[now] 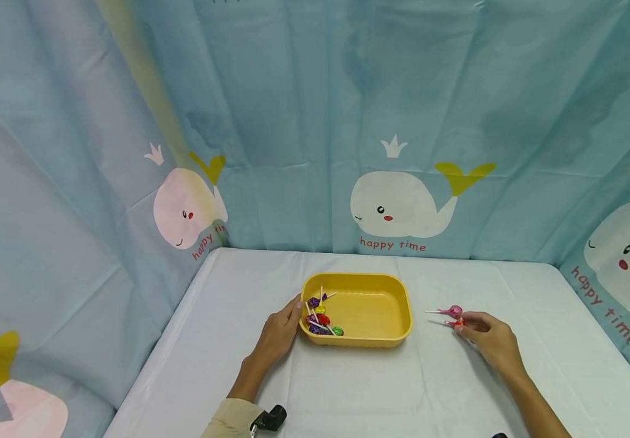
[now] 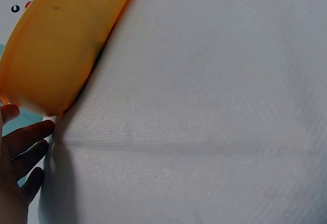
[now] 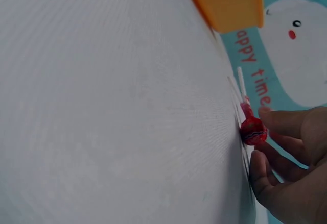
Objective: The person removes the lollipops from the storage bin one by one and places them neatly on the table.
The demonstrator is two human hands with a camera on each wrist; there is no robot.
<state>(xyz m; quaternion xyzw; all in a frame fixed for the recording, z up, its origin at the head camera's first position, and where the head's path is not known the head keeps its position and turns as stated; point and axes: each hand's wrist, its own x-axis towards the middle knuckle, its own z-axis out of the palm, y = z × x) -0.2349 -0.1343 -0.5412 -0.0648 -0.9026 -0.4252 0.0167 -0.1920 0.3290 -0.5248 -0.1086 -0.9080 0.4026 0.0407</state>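
A yellow tray point(image 1: 369, 310) stands on the white table, with several wrapped lollipops point(image 1: 321, 319) heaped at its left end. My left hand point(image 1: 279, 331) touches the tray's left side, its fingers fairly straight and spread in the left wrist view. To the right of the tray, my right hand point(image 1: 490, 340) pinches the wrapped head of a red lollipop point(image 3: 254, 130) between thumb and fingers. Its white stick points toward the tray. A pink lollipop point(image 1: 455, 311) lies just beyond the red one, close to my fingertips.
A white cloth point(image 1: 358, 389) covers the table. Blue curtains point(image 1: 293, 201) printed with whales hang behind the table and along both sides. A black wrist device point(image 1: 271, 418) sits at my left sleeve.
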